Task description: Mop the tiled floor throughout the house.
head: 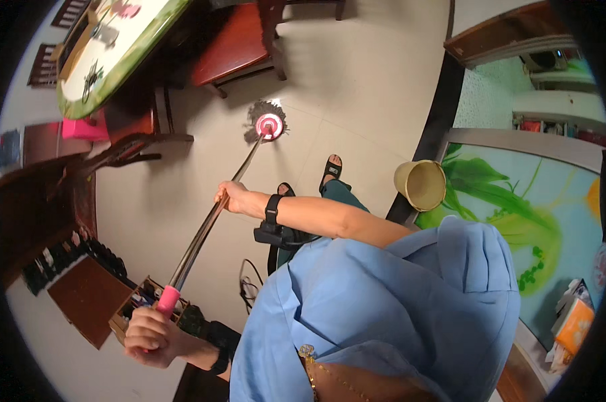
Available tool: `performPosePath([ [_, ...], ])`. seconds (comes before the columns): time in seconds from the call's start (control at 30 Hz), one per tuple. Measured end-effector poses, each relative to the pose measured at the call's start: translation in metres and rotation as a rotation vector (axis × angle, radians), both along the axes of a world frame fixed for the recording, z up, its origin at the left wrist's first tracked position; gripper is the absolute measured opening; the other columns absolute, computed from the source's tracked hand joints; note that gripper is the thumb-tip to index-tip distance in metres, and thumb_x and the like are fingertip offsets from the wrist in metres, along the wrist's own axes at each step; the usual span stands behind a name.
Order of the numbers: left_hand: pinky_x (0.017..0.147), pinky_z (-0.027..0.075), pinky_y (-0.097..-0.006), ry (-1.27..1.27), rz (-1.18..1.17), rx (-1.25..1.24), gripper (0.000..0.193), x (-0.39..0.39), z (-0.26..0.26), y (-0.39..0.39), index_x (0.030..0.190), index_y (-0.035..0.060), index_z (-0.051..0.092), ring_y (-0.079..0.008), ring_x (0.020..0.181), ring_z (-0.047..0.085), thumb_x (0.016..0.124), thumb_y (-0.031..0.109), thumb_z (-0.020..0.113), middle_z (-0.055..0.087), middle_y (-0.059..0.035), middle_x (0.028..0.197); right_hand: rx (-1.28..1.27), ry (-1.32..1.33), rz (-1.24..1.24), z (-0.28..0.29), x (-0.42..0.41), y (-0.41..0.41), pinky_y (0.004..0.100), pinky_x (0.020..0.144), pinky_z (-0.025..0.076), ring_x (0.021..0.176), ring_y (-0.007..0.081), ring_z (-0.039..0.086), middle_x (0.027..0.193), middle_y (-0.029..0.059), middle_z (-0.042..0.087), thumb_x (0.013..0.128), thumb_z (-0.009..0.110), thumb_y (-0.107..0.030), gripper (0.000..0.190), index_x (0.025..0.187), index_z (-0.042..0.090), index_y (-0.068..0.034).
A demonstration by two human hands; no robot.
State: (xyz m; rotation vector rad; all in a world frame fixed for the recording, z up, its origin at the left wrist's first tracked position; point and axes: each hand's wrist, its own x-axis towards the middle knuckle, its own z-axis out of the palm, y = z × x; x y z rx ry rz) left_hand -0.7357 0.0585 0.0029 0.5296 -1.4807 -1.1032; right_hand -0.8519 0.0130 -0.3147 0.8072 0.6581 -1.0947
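A spin mop with a shiny metal pole slants across the view. My left hand is wrapped around the pink grip at its upper end. Farther down the pole, my right hand has its fingers closed around the metal. The pink and white mop head rests on the tiled floor, its dark grey strands spread around it. It lies just below a red-seated wooden chair. My sandalled feet stand on the floor to the right of the pole.
A green-edged table and another wooden chair stand at upper left. A beige bucket is at right, by a glass panel with painted leaves. A black cable hangs near my left side. Several shoes line the left wall.
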Motion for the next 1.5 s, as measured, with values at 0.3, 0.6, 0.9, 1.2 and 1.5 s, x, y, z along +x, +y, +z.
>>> performPosePath([
  [0.3,0.041,0.036,-0.0251,-0.045,-0.032,0.020,0.039,-0.113,-0.030,-0.007,0.055,0.0113,0.035,-0.0086,0.032,0.030,0.091,0.022,0.025,0.031,0.0020,0.038,-0.026,0.296,-0.093,-0.024,-0.144,0.023,0.0336,0.047,0.044,0.049,0.0225,0.050,0.052,0.0089,0.045,0.076,0.038,0.000,0.020,0.057,0.042,-0.002],
  [0.6,0.035,0.032,-0.0258,0.005,-0.591,0.069,0.040,-0.292,-0.072,-0.023,0.048,0.0074,0.031,-0.0139,0.029,0.031,0.087,0.015,0.031,0.033,-0.0015,0.037,0.084,0.533,-0.466,-0.074,-0.350,0.062,0.0308,0.041,0.038,0.044,0.0203,0.046,0.053,0.0093,0.043,0.068,0.042,0.004,0.013,0.057,0.042,-0.004],
  [0.9,0.039,0.031,-0.0288,-0.040,-0.711,0.003,0.033,-0.319,-0.073,-0.026,0.051,0.0043,0.035,-0.0153,0.035,0.034,0.083,0.014,0.039,0.037,-0.0040,0.043,0.166,0.444,-0.712,-0.056,-0.412,0.084,0.0297,0.039,0.039,0.041,0.0154,0.037,0.053,0.0043,0.036,0.079,0.038,-0.002,0.011,0.068,0.039,-0.005],
  [1.2,0.030,0.034,-0.0211,0.173,-0.834,-0.280,0.037,-0.267,0.031,-0.093,0.056,0.0055,0.042,-0.0087,0.029,0.037,0.085,0.029,0.042,0.036,0.0038,0.039,-0.107,0.258,-0.653,0.047,-0.317,0.014,0.0337,0.054,0.044,0.047,0.0176,0.043,0.048,0.0032,0.039,0.073,0.046,-0.001,0.018,0.057,0.039,-0.007],
  [1.5,0.045,0.039,-0.0277,0.025,-1.156,-0.078,0.037,-0.248,-0.001,-0.215,0.051,0.0101,0.038,-0.0117,0.038,0.037,0.086,0.022,0.033,0.038,0.0006,0.044,0.092,0.090,-0.848,-0.008,-0.226,-0.073,0.0340,0.052,0.045,0.048,0.0187,0.045,0.051,0.0035,0.041,0.076,0.044,-0.004,0.016,0.061,0.040,-0.007],
])
